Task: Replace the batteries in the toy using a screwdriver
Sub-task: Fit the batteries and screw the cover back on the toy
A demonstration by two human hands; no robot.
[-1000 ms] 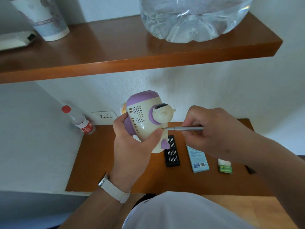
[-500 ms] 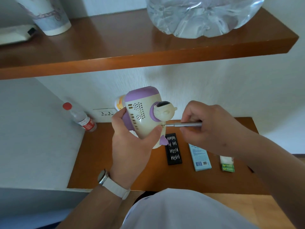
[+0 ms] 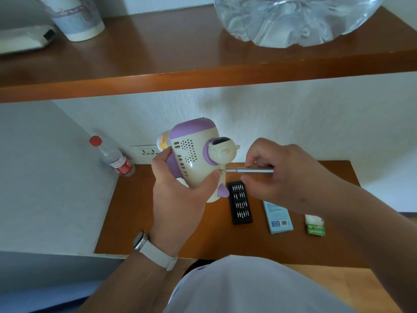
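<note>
A cream and purple toy [image 3: 194, 154] with speaker holes and a small figure head is held up above the lower wooden shelf [image 3: 158, 222]. My left hand [image 3: 178, 199] grips it from below, thumb on its side. My right hand [image 3: 277, 175] holds a thin silver screwdriver [image 3: 252, 170] level, its tip against the toy's side just under the figure head. A pack of green batteries [image 3: 315, 229] lies on the shelf at the right.
A black tray of screwdriver bits [image 3: 240, 204] and a light blue box [image 3: 278, 218] lie on the shelf below my hands. A small bottle with a red cap [image 3: 115, 159] leans in the left corner by a wall socket [image 3: 145, 152]. An upper shelf [image 3: 203, 80] overhangs, carrying a large water jug [image 3: 293, 19] and a cup [image 3: 79, 19].
The view has tilted slightly and my hands with the toy sit a little higher and to the right. The screwdriver tip stays at the same spot on the toy.
</note>
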